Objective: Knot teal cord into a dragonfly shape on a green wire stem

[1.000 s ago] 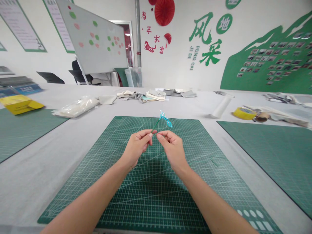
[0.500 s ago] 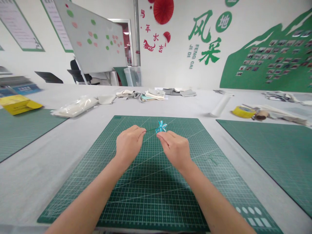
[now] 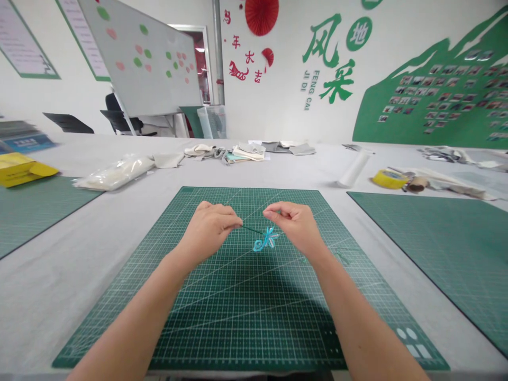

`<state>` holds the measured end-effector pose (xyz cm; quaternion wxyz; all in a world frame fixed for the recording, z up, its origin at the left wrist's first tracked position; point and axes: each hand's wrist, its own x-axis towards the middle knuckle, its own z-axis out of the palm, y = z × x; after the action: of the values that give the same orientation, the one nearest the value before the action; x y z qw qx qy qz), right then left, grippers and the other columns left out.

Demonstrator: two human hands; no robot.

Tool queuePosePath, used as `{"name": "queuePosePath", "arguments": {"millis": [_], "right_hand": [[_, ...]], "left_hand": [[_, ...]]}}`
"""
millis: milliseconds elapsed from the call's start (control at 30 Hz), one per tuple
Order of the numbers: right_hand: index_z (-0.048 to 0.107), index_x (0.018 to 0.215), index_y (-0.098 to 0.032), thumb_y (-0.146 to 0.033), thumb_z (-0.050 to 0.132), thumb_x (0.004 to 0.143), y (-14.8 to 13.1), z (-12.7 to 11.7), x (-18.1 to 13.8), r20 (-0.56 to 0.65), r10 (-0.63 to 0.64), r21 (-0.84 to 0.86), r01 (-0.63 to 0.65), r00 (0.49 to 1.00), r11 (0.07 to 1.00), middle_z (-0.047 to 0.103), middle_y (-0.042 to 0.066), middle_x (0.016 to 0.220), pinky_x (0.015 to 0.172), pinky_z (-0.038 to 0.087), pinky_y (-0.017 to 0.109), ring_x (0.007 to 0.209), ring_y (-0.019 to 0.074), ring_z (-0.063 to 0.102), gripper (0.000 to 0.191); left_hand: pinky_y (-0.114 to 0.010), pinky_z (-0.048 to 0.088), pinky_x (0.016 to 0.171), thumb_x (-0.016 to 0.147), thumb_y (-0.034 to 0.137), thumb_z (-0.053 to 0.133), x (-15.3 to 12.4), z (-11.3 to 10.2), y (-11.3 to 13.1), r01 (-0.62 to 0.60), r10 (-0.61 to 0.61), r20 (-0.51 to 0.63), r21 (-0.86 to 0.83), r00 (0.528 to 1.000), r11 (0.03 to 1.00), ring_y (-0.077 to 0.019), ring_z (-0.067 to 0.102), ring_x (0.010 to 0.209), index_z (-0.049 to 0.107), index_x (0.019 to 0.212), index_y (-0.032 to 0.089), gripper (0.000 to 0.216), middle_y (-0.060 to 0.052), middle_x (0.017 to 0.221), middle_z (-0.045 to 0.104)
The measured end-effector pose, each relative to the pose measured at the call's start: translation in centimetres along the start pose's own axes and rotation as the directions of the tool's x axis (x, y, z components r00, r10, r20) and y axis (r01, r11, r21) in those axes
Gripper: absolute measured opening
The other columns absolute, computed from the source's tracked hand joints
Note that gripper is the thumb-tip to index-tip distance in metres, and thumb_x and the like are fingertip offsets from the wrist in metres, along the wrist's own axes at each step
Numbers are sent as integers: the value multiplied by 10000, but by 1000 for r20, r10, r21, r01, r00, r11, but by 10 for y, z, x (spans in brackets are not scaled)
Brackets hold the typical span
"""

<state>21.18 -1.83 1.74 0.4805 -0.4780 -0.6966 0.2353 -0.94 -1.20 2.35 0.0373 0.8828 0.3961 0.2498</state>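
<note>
My left hand (image 3: 208, 228) is closed in a pinch on the thin dark green stem of a small craft flower. The stem runs right to a light blue looped blossom (image 3: 265, 241) that hangs between my hands, just above the green cutting mat (image 3: 246, 312). My right hand (image 3: 296, 225) hovers to the right of and slightly above the blossom, fingers curled and pinched together. I cannot make out whether it touches the stem or holds anything.
A second cutting mat (image 3: 440, 243) lies to the right and a third (image 3: 35, 206) to the left. A yellow tape roll (image 3: 389, 179), a white roll (image 3: 352, 169), folded cloths (image 3: 242, 152), a plastic bag (image 3: 113, 173) and a yellow box (image 3: 19, 168) sit further back.
The flower swung from pointing up and away to hanging low between my hands. My hands moved apart, and the right hand let go of the stem end and lifted to the right.
</note>
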Motion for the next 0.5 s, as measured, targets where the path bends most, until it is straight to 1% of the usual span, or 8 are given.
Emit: {"name": "queuePosePath", "arguments": {"millis": [33, 100, 200, 300, 400, 500], "right_hand": [[717, 746, -230, -370, 640, 771, 1, -1, 1, 4, 17, 34, -17, 1000, 999, 366, -65, 461, 480, 250, 251, 468, 84, 295, 163], [713, 745, -221, -369, 658, 753, 5, -2, 3, 10, 55, 129, -56, 998, 990, 347, -68, 474, 479, 236, 248, 477, 79, 269, 158], [705, 763, -205, -382, 682, 720, 10, -4, 6, 49, 142, 298, -150, 989, 943, 405, -66, 494, 450, 210, 239, 461, 65, 259, 184], [689, 777, -190, -404, 701, 686, 15, -2, 8, 102, 233, 433, -254, 967, 865, 442, -66, 507, 404, 154, 231, 424, 49, 234, 233], [671, 767, -176, -419, 721, 652, 22, 5, 9, 133, 313, 502, -336, 941, 797, 402, -84, 468, 380, 107, 227, 391, 38, 204, 273], [662, 738, -158, -419, 735, 623, 26, 16, 8, 173, 374, 507, -407, 911, 760, 359, -94, 434, 378, 113, 222, 382, 35, 208, 295]], "left_hand": [[-337, 261, 765, 865, 226, 512, 0, -1, 1, 1, 0, 18, -54, 1000, 999, -199, 591, 806, 727, 849, 274, 221, -27, 840, 706], [-333, 282, 780, 846, 221, 542, 1, -3, 3, 4, 4, 48, -176, 999, 984, -200, 605, 812, 736, 835, 279, 203, -28, 837, 708], [-332, 329, 805, 815, 193, 584, 1, -5, 7, -1, 24, 62, -346, 998, 938, -187, 621, 780, 749, 804, 284, 189, -26, 798, 702], [-321, 389, 798, 830, 181, 562, 1, -6, 12, 14, 22, 72, -458, 997, 889, -172, 626, 769, 750, 821, 267, 208, -33, 799, 693], [-292, 440, 743, 845, 191, 542, 1, -6, 16, 57, -17, 80, -533, 997, 844, -169, 623, 789, 744, 850, 238, 208, -45, 832, 686], [-281, 455, 734, 826, 202, 576, 2, -4, 17, 90, -88, 31, -572, 996, 815, -167, 617, 801, 739, 824, 214, 163, -45, 829, 680]]}}
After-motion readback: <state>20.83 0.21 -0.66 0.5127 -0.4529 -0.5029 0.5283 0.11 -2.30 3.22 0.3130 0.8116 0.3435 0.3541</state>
